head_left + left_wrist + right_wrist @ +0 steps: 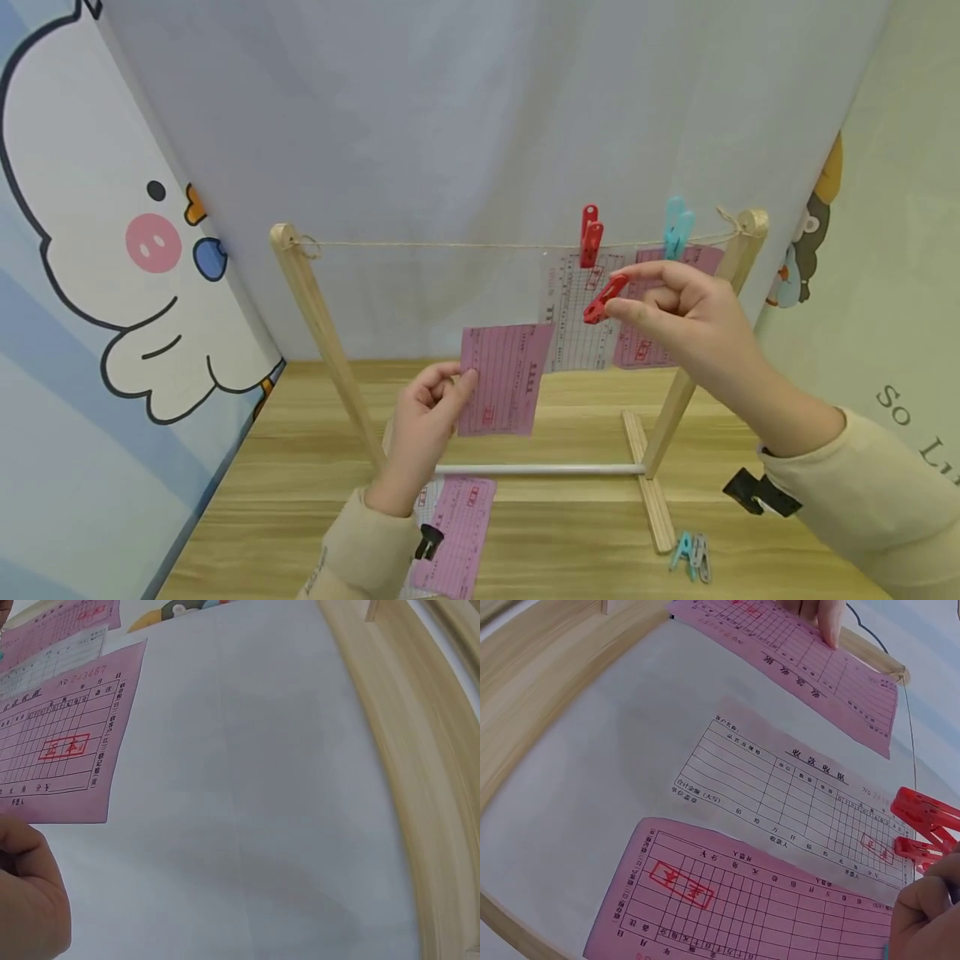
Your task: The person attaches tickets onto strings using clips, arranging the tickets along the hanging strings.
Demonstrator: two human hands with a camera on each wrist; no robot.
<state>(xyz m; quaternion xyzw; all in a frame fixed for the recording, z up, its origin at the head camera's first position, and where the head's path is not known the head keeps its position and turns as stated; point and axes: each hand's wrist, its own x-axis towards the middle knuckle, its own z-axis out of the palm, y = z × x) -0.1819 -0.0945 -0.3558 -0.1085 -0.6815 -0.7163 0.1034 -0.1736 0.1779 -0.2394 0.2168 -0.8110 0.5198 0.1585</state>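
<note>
My left hand [423, 417] holds a pink receipt slip [504, 379] by its left edge, below the string and in front of the rack. In the left wrist view the slip [67, 742] shows a printed grid and a red stamp. Between thumb and index finger, my right hand [697, 321] pinches a red clothespin [606, 298]. Behind that hand hang a white receipt [573, 325], under another red clothespin [591, 237], and a pink receipt [630, 354], under a light blue clothespin [677, 227]. The right wrist view shows the white receipt [772, 787] between the two pink ones.
A string [420, 244] spans the two posts of a wooden rack [318, 321]. On the table [570, 542] lie more pink and white slips [457, 533] by my left sleeve. A light blue clothespin [682, 553] and a grey one [701, 558] lie near the rack's right foot.
</note>
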